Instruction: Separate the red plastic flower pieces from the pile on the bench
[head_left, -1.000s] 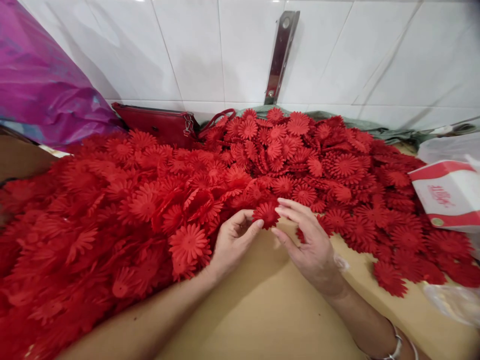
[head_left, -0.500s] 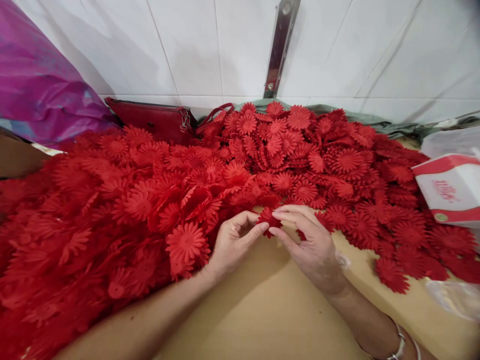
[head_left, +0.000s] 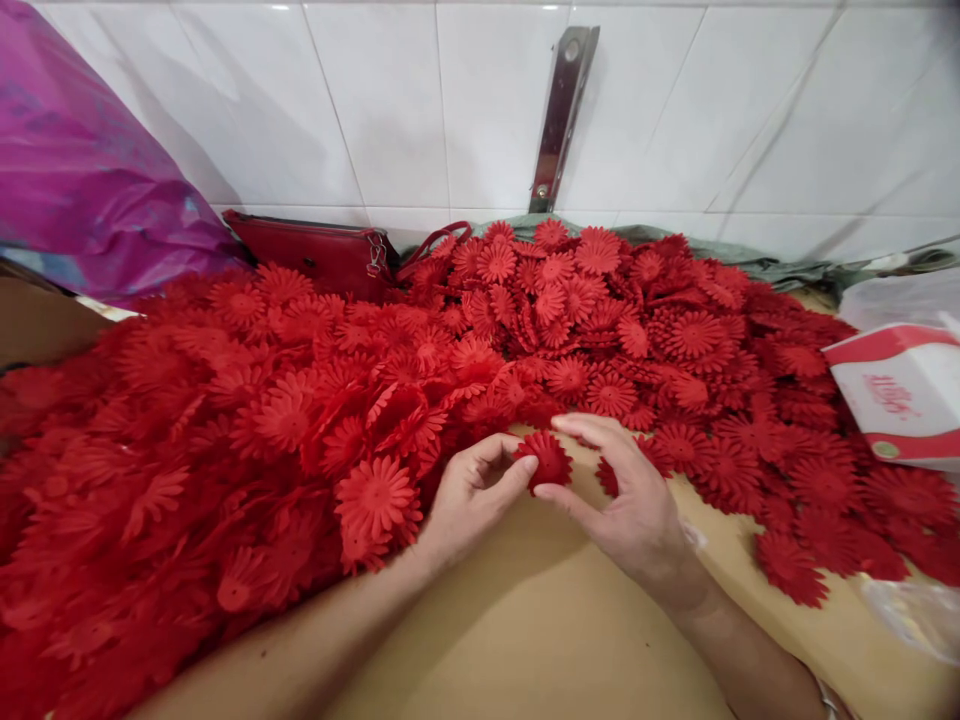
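Between thumb and fingers, my left hand (head_left: 474, 495) pinches a red fabric flower (head_left: 549, 462) by its left side. Its petals face me, with a small dark dot at the centre. My right hand (head_left: 626, 500) is at the flower's right side, thumb and fingers spread apart; the thumb tip is close to the lower petals, and I cannot tell whether it touches. To the left of my left hand spreads a big heap of bright red flowers (head_left: 285, 410). Behind and right of my right hand lies a darker pile of stacked red flowers (head_left: 690, 340).
A red purse (head_left: 315, 250) with a strap leans near the tiled wall (head_left: 375, 110). Purple plastic (head_left: 97, 150) is at the left, and a white and red box (head_left: 892, 395) at the right. Clear plastic (head_left: 915, 610) lies on the tan tabletop (head_left: 510, 620).
My right fingers have drawn away from the flower and opened. The flower is turned to show more of its front, still in my left hand. The view has tilted up slightly.
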